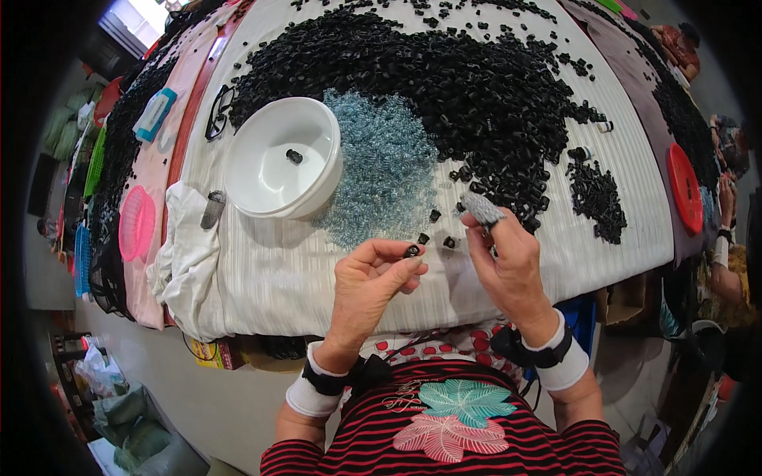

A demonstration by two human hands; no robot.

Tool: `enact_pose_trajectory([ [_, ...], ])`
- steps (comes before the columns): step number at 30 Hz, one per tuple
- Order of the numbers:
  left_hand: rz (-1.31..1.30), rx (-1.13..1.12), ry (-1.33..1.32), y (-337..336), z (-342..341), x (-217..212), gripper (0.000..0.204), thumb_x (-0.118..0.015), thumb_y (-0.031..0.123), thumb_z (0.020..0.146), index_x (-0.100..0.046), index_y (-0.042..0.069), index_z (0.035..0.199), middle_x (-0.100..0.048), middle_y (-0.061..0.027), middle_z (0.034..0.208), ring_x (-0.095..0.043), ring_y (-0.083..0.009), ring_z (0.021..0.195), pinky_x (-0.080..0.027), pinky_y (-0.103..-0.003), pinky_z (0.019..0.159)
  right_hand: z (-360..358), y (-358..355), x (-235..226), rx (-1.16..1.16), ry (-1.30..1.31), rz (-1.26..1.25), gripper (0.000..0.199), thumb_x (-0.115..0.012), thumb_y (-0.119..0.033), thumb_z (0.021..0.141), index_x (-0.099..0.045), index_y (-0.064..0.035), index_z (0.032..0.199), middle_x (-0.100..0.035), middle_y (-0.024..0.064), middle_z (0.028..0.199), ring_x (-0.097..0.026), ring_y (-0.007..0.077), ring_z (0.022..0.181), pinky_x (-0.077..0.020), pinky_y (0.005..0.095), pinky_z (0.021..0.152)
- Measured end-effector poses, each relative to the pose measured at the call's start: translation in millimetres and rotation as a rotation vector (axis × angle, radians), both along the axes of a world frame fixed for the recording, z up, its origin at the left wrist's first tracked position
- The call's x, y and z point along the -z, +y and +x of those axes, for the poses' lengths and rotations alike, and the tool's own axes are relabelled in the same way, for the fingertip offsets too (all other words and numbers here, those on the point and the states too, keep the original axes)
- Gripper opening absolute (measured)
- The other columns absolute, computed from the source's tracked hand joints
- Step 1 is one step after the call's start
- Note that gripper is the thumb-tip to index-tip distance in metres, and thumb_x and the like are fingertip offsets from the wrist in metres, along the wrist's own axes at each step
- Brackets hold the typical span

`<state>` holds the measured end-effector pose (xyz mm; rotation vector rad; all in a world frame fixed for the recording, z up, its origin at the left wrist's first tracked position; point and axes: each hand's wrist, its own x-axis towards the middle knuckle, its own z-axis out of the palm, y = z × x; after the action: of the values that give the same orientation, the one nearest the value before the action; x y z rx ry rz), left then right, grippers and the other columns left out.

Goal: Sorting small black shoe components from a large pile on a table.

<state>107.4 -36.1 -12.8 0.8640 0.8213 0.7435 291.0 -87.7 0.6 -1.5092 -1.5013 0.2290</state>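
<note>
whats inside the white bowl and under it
One small black part lies inside the white bowl; the rest of the visible inside is bare. Pale striped cloth shows around its near side, but whatever the base covers can't be seen.

Glare fills an opening [148,14] at upper left; dark fisheye edges bend.

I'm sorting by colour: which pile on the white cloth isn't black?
The pale blue pile, just right of the white bowl; the large heap and the small pile farther right are both black.
</note>
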Motion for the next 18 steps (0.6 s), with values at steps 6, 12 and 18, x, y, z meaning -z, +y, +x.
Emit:
enact_pose_trajectory([
  [6,-0.036,0.024,-0.021,3,-5,0,0.015,-0.062,-0.002,0.084,-0.058,-0.002,0.098,-0.065,-0.0122,0.098,-0.065,-0.0153,0.080,-0.055,-0.025,0.067,-8,7,21,0.006,-0.253,-0.057,0.013,-0.060,0.005,0.070,-0.050,0.0004,0.075,-0.052,0.0163,0.078,-0.053,0.0343,0.076,-0.0470,0.0406,0.066],
  [12,-0.011,0.051,-0.014,3,-9,2,0.016,-0.062,-0.003,0.083,-0.059,-0.001,0.098,-0.065,-0.0116,0.096,-0.065,-0.0146,0.080,-0.056,-0.024,0.066,-12,6,23,-0.005,-0.382,-0.108,0.014,-0.060,0.005,0.069,-0.053,0.0012,0.080,-0.058,0.0176,0.089,-0.056,0.0338,0.081,-0.0490,0.0380,0.068],
  [18,-0.045,0.033,-0.049,2,-10,2,0.016,-0.063,-0.003,0.083,-0.059,-0.002,0.097,-0.065,-0.0119,0.095,-0.066,-0.0145,0.078,-0.056,-0.023,0.065,-15,4,24,0.010,-0.415,-0.076,0.011,-0.058,0.002,0.070,-0.053,0.0006,0.080,-0.059,0.0168,0.090,-0.058,0.0301,0.078,-0.0510,0.0352,0.066],
])
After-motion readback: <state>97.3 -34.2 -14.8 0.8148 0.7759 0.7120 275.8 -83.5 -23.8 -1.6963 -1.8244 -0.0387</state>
